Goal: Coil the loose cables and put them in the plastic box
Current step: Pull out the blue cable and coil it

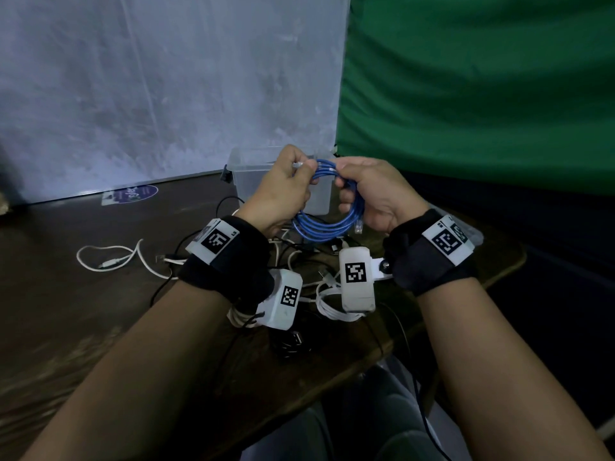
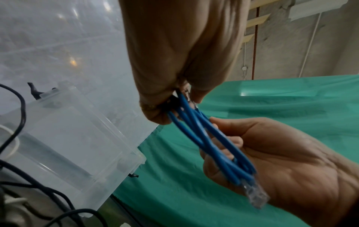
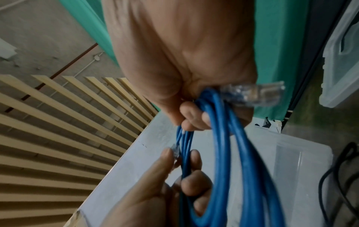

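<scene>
Both hands grip one coiled blue cable [image 1: 321, 207], raised above the table [image 1: 66, 294].
Left hand [image 1: 283, 191] pinches a clear plug end; right hand [image 1: 376, 197] clasps the loops. Plastic box [image 1: 244, 181] stands open just behind; loose cables [image 1: 109, 257] lie below.

A dark wooden table [image 1: 66, 294] fills the foreground, its surface streaked and worn. Behind it a pale grey sheet [image 1: 166, 88] hangs as a backdrop on the left, with a green cloth [image 1: 482, 94] draped beside it on the right. A round purple sticker [image 1: 139, 193] lies on the table near the foot of the grey sheet. Pale wooden slats [image 3: 58, 122] run in rows overhead, against a rough concrete wall [image 2: 291, 46].
</scene>
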